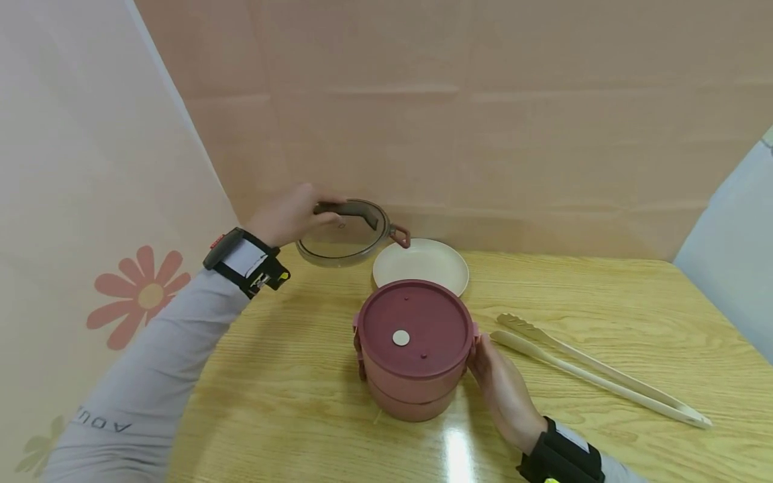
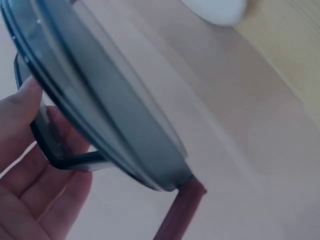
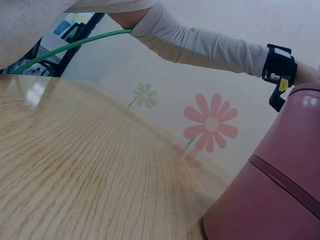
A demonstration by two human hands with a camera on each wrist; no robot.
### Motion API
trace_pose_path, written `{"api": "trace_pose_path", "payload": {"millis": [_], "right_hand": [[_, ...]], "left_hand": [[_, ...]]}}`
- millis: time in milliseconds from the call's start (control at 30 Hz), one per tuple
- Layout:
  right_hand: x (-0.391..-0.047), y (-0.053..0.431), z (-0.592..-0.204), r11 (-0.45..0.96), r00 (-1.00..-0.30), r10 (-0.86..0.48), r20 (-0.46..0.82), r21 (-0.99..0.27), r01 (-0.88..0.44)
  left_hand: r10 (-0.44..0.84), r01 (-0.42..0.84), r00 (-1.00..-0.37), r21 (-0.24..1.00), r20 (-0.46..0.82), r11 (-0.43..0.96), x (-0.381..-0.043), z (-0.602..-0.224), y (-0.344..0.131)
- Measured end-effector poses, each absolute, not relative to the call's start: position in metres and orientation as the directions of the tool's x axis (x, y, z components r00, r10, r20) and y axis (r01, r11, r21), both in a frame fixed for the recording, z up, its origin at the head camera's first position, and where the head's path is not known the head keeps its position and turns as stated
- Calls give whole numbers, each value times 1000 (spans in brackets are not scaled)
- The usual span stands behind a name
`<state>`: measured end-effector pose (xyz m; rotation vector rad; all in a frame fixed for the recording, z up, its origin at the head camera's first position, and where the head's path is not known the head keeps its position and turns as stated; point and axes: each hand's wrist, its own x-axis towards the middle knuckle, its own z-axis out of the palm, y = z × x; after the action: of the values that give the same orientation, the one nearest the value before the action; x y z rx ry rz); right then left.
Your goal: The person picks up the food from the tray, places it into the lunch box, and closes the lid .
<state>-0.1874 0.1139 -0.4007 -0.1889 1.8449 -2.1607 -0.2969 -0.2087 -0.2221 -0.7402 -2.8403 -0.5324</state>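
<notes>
My left hand [image 1: 296,211] is raised over the back left of the table and grips the dark handle of a round, see-through lid [image 1: 344,248]. Its fingers curl round that handle in the left wrist view, where the lid [image 2: 115,100] stands tilted, a reddish-brown clip [image 2: 182,207] hanging from its rim. A round pink two-tier lunch box [image 1: 410,382] with a dark red top stands upright mid-table. My right hand [image 1: 504,396] touches its right side near a clip, fingers fairly straight. The lunch box [image 3: 270,200] fills the right of the right wrist view.
Behind the lunch box a white plate [image 1: 429,261] lies flat, partly covered by it. Pale tongs [image 1: 604,376] lie spread on the wooden table [image 1: 272,402] to the right. A tan backdrop [image 1: 483,134] closes off the back. A flower-printed sheet [image 1: 145,295] hangs at left.
</notes>
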Motion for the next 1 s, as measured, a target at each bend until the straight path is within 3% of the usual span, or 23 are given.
{"api": "trace_pose_path", "payload": {"millis": [433,733,1000], "right_hand": [[-187,109,-402,-148,-954,-281,-105,-977,151],[-186,107,-401,-149,-953,-271,-134,-973,179],[-186,107,-403,-155,-950,-294,-105,-976,155]], "left_hand": [[579,631,-775,269,253,727,-260,-216,-147],[630,702,-707,209,322,681,-245,-220,-129],[675,727,-676,118,297,676,-231,-231,-122]]}}
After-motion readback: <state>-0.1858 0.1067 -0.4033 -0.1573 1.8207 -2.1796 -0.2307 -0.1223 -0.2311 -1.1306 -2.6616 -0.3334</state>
